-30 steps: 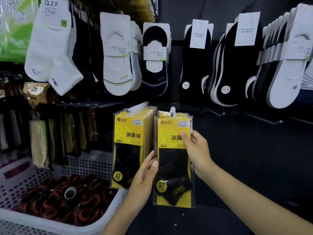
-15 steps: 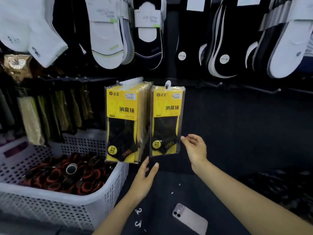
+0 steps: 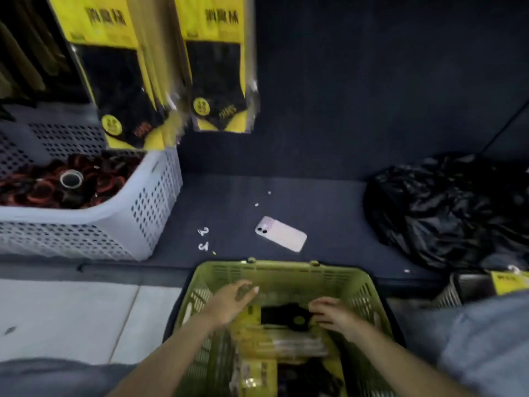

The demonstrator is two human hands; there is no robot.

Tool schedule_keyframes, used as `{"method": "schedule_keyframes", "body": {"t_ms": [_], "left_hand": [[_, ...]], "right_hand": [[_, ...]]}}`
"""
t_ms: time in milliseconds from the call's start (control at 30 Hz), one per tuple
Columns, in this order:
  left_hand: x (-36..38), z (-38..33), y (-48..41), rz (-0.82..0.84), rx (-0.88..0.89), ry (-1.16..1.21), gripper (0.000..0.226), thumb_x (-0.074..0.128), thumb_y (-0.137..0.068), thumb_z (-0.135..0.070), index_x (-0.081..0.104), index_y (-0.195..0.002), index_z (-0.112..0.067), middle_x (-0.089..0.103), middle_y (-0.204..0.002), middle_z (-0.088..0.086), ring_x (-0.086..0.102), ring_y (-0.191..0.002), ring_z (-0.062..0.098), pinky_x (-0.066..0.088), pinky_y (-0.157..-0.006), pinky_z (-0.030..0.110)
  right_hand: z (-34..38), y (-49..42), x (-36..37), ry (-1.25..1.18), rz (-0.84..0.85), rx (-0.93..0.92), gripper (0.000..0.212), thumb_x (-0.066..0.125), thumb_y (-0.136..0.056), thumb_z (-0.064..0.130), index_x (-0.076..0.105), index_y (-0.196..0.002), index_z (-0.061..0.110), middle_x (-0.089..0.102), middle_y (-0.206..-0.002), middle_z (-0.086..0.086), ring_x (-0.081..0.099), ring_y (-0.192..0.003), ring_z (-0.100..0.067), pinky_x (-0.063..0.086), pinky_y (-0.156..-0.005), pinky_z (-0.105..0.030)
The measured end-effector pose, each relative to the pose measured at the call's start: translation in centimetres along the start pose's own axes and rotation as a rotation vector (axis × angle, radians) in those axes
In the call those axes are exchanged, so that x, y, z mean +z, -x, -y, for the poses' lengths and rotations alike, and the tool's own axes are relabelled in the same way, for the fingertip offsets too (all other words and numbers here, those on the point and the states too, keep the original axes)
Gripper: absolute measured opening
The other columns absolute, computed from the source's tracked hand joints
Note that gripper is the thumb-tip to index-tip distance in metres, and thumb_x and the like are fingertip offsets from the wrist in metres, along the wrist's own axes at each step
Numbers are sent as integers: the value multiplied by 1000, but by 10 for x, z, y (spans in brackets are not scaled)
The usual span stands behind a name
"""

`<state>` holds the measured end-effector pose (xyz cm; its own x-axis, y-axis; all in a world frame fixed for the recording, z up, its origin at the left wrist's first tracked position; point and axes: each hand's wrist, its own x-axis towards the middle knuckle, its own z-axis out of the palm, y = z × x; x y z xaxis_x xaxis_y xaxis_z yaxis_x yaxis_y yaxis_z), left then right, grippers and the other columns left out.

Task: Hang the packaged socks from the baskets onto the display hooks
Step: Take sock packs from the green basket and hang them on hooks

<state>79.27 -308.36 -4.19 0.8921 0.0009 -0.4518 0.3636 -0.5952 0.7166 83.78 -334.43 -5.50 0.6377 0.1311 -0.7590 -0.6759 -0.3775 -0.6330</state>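
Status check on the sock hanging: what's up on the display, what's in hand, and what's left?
Done: two groups of hung sock packs are up on the display, top left. In hand: nothing lifted yet. The left hand and right hand reach into the green basket over the top pack, and any grip is too blurred to judge. Left: a pile of loose packs in that basket.

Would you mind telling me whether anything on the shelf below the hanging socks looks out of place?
Yes: a pale phone lies camera side up and askew on the dark shelf, between the white basket and the black plastic bag, with small white scraps scattered beside it. Neither belongs among the sock stock.
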Motion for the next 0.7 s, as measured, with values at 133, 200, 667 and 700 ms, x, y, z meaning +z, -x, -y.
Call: {"method": "schedule_keyframes", "body": {"t_ms": [133, 200, 667, 700], "left_hand": [[51, 56, 15, 17, -239, 145, 32, 54, -94, -38, 58, -121, -20, 59, -119, 1, 58, -117, 24, 45, -100, 34], [62, 77, 20, 22, -310, 181, 21, 52, -94, -41, 60, -108, -28, 63, -111, -3, 60, -112, 23, 46, -99, 38], [70, 83, -21, -29, -546, 469, 49, 37, -98, -48, 42, -136, -17, 47, -127, 1, 48, -119, 28, 37, -90, 36], [71, 84, -22, -71, -536, 507, 44, 40, -98, -44, 47, -131, -16, 51, -125, 3, 52, -109, 25, 39, -88, 35]], "right_hand": [[-35, -21, -8, 126, -104, 134, 34, 62, -92, 21, 59, -120, 3, 57, -127, -13, 53, -117, -28, 41, -84, -29], [-45, -30, -9, 115, -154, 157, 42, 65, -90, 26, 57, -125, 4, 56, -131, -11, 52, -120, -28, 40, -84, -28], [-49, -90, 21, 52, -88, 341, 75, 53, -91, 51, 28, -149, 10, 26, -156, -10, 32, -139, -31, 34, -104, -40], [-49, -93, 21, 9, -103, 370, 75, 54, -91, 51, 28, -149, 10, 26, -155, -11, 32, -139, -31, 33, -104, -40]]}}
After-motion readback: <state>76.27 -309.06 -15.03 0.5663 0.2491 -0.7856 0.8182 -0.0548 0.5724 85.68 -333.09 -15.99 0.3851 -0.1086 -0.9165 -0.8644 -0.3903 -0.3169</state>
